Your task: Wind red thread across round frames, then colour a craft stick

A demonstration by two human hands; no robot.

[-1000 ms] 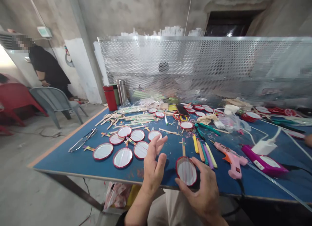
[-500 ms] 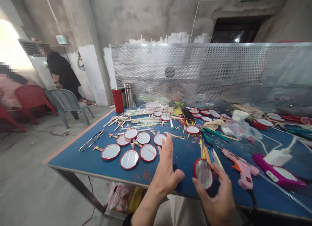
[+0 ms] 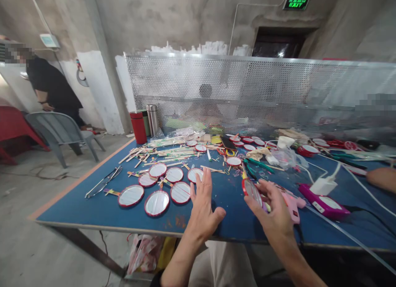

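Note:
My left hand [image 3: 202,212] hovers over the front of the blue table [image 3: 114,212], fingers spread and nothing in it. My right hand [image 3: 274,212] grips a round red-rimmed mirror [image 3: 252,191] by its edge, thumb on the near side and fingers behind. The mirror is tilted, its stick handle pointing away. Several similar mirrors with stick handles lie left of my left hand, among them one near the front edge [image 3: 156,203] and one farther left [image 3: 130,195]. Behind my right hand lies a pink glue gun [image 3: 292,206], partly covered.
Wooden sticks [image 3: 139,154], a red bottle [image 3: 138,127], green pliers [image 3: 260,163] and a purple device [image 3: 323,202] with a white plug are on the table. A perforated metal screen [image 3: 185,85] stands behind. One person [image 3: 54,85] stands at left; another's arm [image 3: 382,179] shows at right.
The view has swung to the right. My right hand has lifted and turned the mirror, now seen more edge-on. My left hand keeps its spread pose.

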